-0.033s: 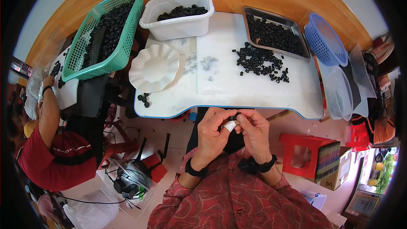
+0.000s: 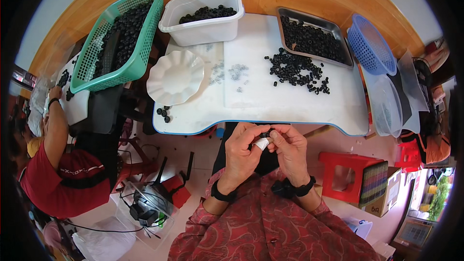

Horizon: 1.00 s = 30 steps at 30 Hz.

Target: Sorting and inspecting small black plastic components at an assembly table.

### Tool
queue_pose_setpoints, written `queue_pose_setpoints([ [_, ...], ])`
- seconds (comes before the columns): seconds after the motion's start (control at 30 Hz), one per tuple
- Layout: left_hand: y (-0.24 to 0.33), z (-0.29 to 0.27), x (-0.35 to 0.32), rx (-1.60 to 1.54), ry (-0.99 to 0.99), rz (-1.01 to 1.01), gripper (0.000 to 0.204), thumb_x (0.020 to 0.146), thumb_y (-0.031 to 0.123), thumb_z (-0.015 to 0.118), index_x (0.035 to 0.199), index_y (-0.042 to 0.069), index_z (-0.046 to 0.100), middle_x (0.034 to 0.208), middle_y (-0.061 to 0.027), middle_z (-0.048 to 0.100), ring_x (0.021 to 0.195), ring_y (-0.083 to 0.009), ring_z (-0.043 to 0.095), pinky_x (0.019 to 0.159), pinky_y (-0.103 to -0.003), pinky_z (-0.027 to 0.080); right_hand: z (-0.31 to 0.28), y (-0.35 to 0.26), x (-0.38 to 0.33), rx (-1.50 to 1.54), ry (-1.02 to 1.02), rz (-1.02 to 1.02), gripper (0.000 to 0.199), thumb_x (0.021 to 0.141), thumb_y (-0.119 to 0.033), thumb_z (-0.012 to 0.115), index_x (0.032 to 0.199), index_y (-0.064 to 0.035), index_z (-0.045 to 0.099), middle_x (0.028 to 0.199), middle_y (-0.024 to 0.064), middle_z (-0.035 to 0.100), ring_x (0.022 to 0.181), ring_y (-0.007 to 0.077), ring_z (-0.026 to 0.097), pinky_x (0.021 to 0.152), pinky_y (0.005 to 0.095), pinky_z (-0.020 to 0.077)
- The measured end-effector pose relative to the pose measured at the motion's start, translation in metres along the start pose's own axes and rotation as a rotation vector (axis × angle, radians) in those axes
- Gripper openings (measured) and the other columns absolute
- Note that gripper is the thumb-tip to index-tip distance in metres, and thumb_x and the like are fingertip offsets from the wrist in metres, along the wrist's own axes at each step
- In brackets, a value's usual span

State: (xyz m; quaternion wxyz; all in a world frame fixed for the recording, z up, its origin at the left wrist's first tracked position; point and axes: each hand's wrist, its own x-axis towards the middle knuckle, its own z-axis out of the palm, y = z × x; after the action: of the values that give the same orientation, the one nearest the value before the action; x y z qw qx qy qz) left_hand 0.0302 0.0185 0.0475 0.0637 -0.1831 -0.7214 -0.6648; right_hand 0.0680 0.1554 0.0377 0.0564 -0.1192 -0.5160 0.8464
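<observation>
My left hand [image 2: 240, 151] and my right hand [image 2: 291, 151] meet just off the table's near edge. Between their fingertips they pinch a small black part [image 2: 265, 135], mostly covered by the fingers. Something white, like a wrap or finger cover [image 2: 262, 143], shows at my left thumb. Beyond my hands, a loose pile of small black cylindrical pieces [image 2: 295, 70] lies on the white table [image 2: 270, 106]. A metal tray [image 2: 349, 61] behind the pile holds many similar pieces. Several rounder black pieces [image 2: 164, 113] rest at the table's left front corner, beside a scalloped white plate [image 2: 175, 78].
Along the back stand a white tub [image 2: 203, 34] and a green basket [image 2: 133, 70], both with black pieces. A blue basket [image 2: 372, 43] and a clear bowl [image 2: 386, 106] are at the right. Red stool [image 2: 333, 174] lower right. A co-worker in a red shirt [image 2: 63, 183] works at left.
</observation>
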Motion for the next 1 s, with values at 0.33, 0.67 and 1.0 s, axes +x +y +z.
queue_pose_setpoints([
  [0.33,-0.015,0.003,-0.004,-0.200,-0.033,-0.122,0.032,0.080,-0.010,0.066,0.111,0.001,0.067,0.096,-0.0025,0.062,0.080,-0.0084,0.055,0.068,-0.021,0.045,0.003,0.001,0.002,-0.169,0.109,-0.100,0.017,0.093,-0.007,0.064,0.108,0.0010,0.064,0.087,0.0046,0.067,0.067,0.0066,0.060,0.056,0.0183,0.0457],
  [0.67,-0.023,0.001,-0.001,-0.578,-0.043,-0.492,0.027,0.084,-0.008,0.064,0.111,-0.005,0.064,0.097,-0.0092,0.067,0.086,-0.0134,0.065,0.080,-0.029,0.058,0.001,-0.002,0.007,-0.174,0.129,-0.103,0.017,0.093,-0.006,0.063,0.108,0.0019,0.063,0.089,0.0050,0.068,0.067,0.0061,0.059,0.057,0.0180,0.0454],
  [1.0,-0.032,0.001,-0.003,-0.657,-0.036,-0.539,0.029,0.084,-0.010,0.065,0.112,-0.004,0.064,0.099,-0.0103,0.068,0.086,-0.0147,0.066,0.081,-0.030,0.057,0.005,-0.004,0.005,-0.367,0.104,-0.192,0.018,0.094,-0.006,0.062,0.111,0.0005,0.061,0.089,0.0039,0.067,0.072,0.0058,0.060,0.060,0.0183,0.0465],
])
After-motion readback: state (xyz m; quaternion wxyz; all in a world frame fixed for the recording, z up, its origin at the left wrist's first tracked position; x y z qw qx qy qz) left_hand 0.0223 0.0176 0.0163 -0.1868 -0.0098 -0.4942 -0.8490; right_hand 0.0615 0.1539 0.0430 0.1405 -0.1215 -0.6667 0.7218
